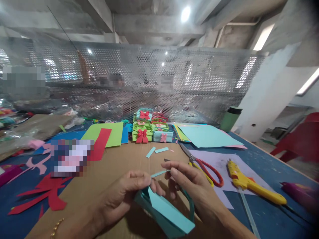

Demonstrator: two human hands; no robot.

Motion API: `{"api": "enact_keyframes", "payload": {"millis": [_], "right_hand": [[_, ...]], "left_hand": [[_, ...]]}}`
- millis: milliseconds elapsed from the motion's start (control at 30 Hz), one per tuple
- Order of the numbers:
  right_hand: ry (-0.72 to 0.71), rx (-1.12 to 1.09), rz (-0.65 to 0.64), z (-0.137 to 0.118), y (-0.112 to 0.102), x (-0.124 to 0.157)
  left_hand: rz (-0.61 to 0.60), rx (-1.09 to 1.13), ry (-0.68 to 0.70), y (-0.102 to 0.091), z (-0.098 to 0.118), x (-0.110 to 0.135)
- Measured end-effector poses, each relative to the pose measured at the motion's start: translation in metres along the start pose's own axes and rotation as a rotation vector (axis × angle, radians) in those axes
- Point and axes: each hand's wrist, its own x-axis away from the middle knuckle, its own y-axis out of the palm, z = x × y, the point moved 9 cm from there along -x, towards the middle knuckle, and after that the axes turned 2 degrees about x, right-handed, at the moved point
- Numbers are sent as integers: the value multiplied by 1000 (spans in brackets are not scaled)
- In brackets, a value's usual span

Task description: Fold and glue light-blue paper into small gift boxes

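A small light-blue folded paper bag [169,212] hangs tilted above the cardboard. My left hand [128,189] is closed, thumb and fingers pinching the bag's upper left corner. Between both hands runs a narrow light-blue paper strip [159,173]. Its right end lies between the thumb and forefinger of my right hand [188,181], which is closed in a pinch. A curved darker blue paper handle [190,204] loops along the bag's right side, below my right palm. Scissors [206,169] with red and yellow handles lie just beyond my right hand. My fingers hide part of the bag's top.
A yellow glue gun [254,189] lies at right on lilac paper [225,197]. Finished small paper bags [142,129] with bows stand stacked at the back. Two blue paper pieces [161,150] lie on the cardboard [124,154]. Red paper cutouts [53,194] lie at left.
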Motion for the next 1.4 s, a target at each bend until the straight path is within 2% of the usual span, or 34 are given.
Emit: {"api": "enact_keyframes", "payload": {"millis": [133, 267, 333, 433, 600, 700, 833, 1000, 1067, 1200, 1300, 1400], "right_hand": [[40, -124, -13, -7, 2, 4], [72, -39, 9, -5, -6, 6], [67, 5, -37, -2, -6, 5], [43, -23, -154, 1, 0, 2], [28, -152, -176, 7, -2, -2], [30, -116, -188, 10, -3, -2], [13, -31, -189, 10, -4, 0], [0, -4, -88, 2, -13, 2], [-37, 71, -19, -4, -19, 3], [-223, 425, 132, -24, -31, 7], [-374, 628, 138, -34, -27, 10], [-532, 771, 106, -39, -17, 13]], "left_hand": [[-27, 45, 32, 3, 7, 2], [-4, 21, 99, -4, 21, 4], [40, -20, 148, -12, 30, 6], [44, -61, 189, -16, 38, 6], [-13, -47, 166, -12, 34, 2], [-25, -60, 142, -10, 28, 1], [23, -85, 125, -14, 28, 1], [65, 1, 111, -13, 31, 0], [106, 68, 150, -15, 35, -2], [205, 137, 186, -24, 38, -6], [260, 147, 187, -29, 39, -7], [266, 145, 214, -28, 41, -7]]}}
